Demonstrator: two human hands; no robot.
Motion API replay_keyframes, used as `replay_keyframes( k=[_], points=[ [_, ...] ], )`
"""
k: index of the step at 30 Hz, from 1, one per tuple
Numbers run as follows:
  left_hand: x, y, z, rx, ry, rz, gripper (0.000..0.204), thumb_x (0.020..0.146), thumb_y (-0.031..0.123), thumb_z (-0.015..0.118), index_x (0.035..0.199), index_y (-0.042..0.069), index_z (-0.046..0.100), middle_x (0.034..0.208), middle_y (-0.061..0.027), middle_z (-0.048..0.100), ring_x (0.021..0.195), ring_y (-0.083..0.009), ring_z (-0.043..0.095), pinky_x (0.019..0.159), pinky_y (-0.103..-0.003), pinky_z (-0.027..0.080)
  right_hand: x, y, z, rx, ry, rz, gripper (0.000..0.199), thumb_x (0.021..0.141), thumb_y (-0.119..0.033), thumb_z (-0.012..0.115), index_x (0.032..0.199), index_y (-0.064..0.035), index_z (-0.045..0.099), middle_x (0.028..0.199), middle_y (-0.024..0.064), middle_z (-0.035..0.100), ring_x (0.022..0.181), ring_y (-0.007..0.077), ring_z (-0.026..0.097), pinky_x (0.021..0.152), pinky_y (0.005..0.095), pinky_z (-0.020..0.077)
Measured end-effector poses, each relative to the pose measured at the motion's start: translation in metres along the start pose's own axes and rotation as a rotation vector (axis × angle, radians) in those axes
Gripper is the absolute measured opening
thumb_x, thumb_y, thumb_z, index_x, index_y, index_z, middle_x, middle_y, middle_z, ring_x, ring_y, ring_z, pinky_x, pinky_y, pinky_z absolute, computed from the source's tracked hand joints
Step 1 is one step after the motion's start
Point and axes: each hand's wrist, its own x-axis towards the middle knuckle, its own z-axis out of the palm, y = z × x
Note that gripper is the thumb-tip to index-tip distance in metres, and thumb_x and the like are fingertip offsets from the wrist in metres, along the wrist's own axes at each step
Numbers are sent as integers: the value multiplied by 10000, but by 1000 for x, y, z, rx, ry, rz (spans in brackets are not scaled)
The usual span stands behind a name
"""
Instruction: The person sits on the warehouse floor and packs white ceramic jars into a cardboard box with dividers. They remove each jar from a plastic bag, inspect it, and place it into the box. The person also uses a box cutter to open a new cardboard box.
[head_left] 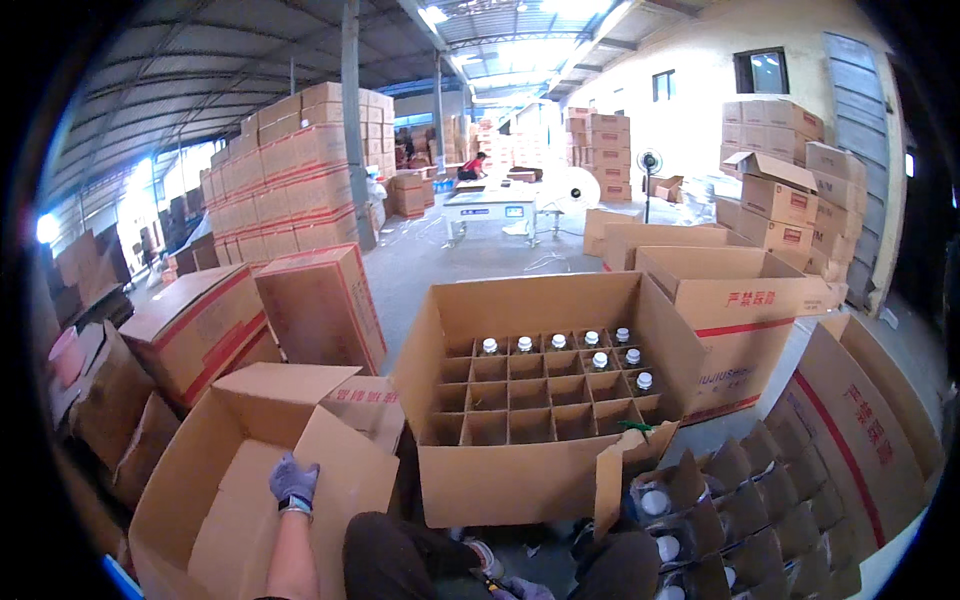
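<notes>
My left hand (293, 482), in a grey glove, is closed at the edge of a flap on an open carton (190, 500) at the lower left. The carton's inside shows bare cardboard. My right hand (522, 589), also gloved, shows only partly at the lower edge, between my knees. Its fingers look curled beside a small dark and yellow object, which I cannot make out. In front of me stands a large open carton (520, 480) with a cardboard divider grid (487, 428). Several white-capped bottles (644, 381) stand in its far and right cells.
At the lower right, another divider grid (760, 500) holds several white-capped bottles (655, 502). Open cartons (735, 325) crowd the right side; closed cartons (320, 305) stand left. Farther off are a white table (488, 212), a standing fan (649, 162) and a person in red (472, 168).
</notes>
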Motion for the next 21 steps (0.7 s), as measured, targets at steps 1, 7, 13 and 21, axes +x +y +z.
replay_keyframes(
  k=[1,7,13,21],
  points=[
    [1,1,3,4,5,12,627,701,508,804,1111,65,635,1056,-186,704,1000,-344,681,854,-453,545,-1,6,1,-1,14,-39,304,931,-342,677,1101,-94,720,980,200,710,889,386,683,739,435,541],
    [5,2,-5,-97,-59,25,610,663,441,866,1080,60,636,1032,-194,712,979,-367,683,851,-448,543,-2,-2,-2,-84,82,-284,291,935,-352,669,1091,-111,714,934,194,707,855,383,683,725,453,545],
    [27,-28,-57,-49,79,137,625,640,414,883,1059,25,631,1011,-222,711,935,-395,686,830,-481,542,0,-10,-4,39,264,-310,327,931,-400,664,1054,-98,694,892,208,685,813,392,664,728,478,530],
    [109,-49,-265,-86,496,300,588,758,520,813,729,-35,619,707,-205,640,603,-303,573,596,-453,441,-16,-30,-38,130,-136,-151,317,946,-393,644,1068,-103,684,929,208,684,859,373,664,730,464,523]
  ],
)
